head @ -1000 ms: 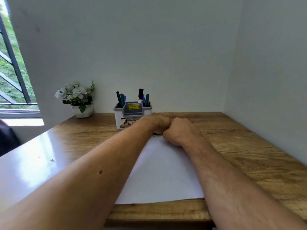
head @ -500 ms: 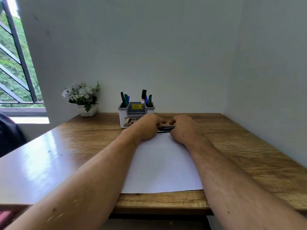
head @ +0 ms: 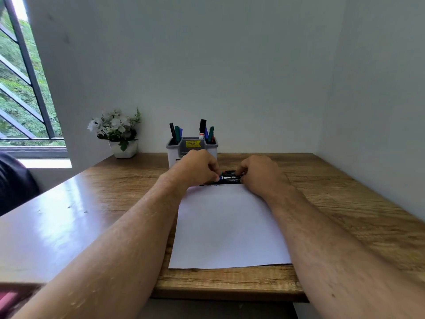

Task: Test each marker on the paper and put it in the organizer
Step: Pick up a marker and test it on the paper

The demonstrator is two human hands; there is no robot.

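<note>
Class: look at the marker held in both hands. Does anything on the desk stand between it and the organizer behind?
Nothing visible does. The marker lies between the left hand and right hand, and the organizer stands directly behind, partly hidden by the left hand.

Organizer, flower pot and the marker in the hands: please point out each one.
Organizer (head: pixel 192 146): head view, grey front with the yellow label.
Flower pot (head: pixel 124 149): head view, white side wall.
Marker (head: pixel 230 177): head view, dark barrel between both hands.

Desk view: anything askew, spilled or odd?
Nothing stands out. The paper lies flat, the organizer stands upright with markers in it, and both hands hold a marker level at the paper's far edge.
</note>
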